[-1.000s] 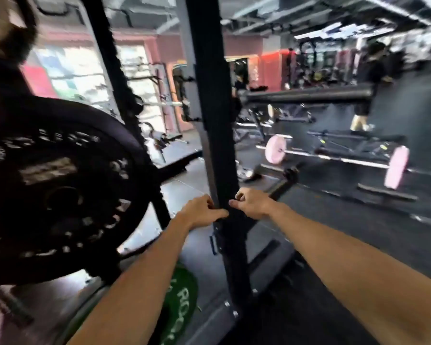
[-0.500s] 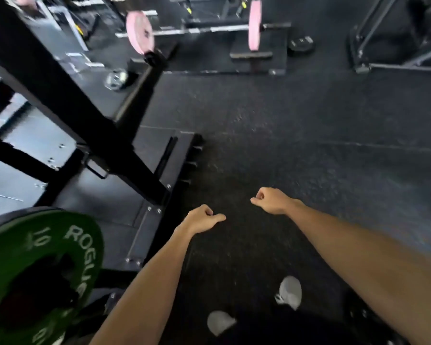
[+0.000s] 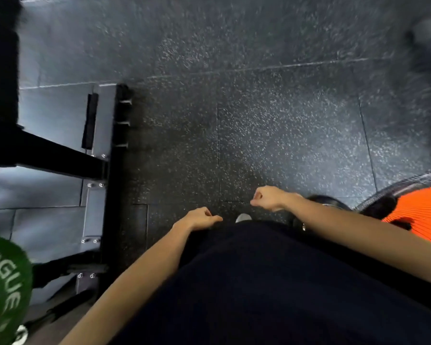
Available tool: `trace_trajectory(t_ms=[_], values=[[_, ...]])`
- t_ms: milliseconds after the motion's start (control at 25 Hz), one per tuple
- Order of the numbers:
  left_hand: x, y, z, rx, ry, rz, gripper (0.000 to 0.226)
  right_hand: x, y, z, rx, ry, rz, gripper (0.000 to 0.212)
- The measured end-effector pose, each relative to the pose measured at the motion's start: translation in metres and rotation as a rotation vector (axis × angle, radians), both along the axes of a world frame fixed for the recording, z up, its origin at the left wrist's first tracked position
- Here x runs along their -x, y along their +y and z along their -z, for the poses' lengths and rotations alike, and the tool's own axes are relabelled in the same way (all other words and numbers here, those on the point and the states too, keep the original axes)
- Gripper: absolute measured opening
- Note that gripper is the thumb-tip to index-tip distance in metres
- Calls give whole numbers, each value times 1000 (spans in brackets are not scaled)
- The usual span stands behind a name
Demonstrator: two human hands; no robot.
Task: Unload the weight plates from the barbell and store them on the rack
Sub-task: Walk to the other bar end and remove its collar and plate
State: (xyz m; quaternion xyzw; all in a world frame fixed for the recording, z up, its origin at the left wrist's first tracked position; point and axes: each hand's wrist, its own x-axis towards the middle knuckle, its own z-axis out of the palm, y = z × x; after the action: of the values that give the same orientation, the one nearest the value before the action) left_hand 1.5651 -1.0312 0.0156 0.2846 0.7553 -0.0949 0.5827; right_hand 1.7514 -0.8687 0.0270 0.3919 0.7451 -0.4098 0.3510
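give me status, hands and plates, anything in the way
Left hand and right hand: fingers curled, holding nothing. Green plate at lower left, untouched. Orange plate at right edge. Speckled floor ahead shows no obstacle.

The light is dim and cool, and the speckled rubber floor (image 3: 284,125) catches a soft sheen from overhead. Motion blur smears its flecks towards the top and right edges. The wide lens bends the floor seams and the black rack frame (image 3: 47,155) at the left. My forearms are evenly lit and fairly sharp; the green plate (image 3: 5,282) in the corner is soft.
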Motion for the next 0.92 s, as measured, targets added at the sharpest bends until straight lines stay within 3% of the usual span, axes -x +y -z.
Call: trace_trajectory(t_ms=[240,440,640,920], values=[[36,80,-2,-124,63,23,45,-13,73,16,34,-11,119,40],[72,158,15,-73,17,0,40,14,143,30,58,-56,159,43],[149,300,16,-95,26,21,40,73,269,20,35,-72,184,40],[237,469,-1,-141,31,74,45,153,437,-1,-85,53,359,30]])
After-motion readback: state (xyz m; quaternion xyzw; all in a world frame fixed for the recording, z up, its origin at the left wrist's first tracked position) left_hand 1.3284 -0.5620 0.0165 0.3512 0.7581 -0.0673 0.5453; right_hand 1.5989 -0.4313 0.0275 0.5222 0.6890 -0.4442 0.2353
